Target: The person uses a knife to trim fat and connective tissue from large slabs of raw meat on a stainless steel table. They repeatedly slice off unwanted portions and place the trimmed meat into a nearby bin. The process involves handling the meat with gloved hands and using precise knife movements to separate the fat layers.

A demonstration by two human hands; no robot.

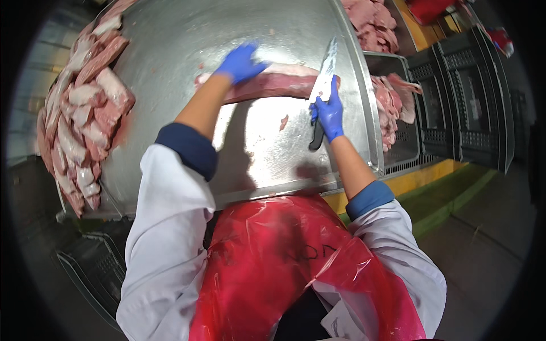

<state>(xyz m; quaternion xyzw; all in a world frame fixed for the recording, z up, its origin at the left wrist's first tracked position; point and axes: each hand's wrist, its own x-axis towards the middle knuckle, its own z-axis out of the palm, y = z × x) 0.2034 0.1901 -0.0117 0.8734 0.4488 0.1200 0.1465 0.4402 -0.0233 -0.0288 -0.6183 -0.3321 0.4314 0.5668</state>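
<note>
A long strip of pink meat (273, 86) with a pale fatty far edge lies crosswise on the metal work table (267, 148). My left hand (242, 61), in a blue glove, is over the strip's left end with its fingers apart and slightly blurred. I cannot tell whether it presses on the meat. In my right hand (331, 116), also gloved in blue, is a knife (326, 71) with a wide blade and black handle. Its blade points away from me and crosses in front of the strip's right end. A small meat scrap (283, 122) lies nearer to me.
Many meat pieces (85, 113) are heaped along the table's left side. Beyond its raised right rim (372, 113), a dark crate (409, 131) holds meat cuts (389, 105), with more meat (372, 23) farther back. Another grey crate (475, 96) stands at far right.
</note>
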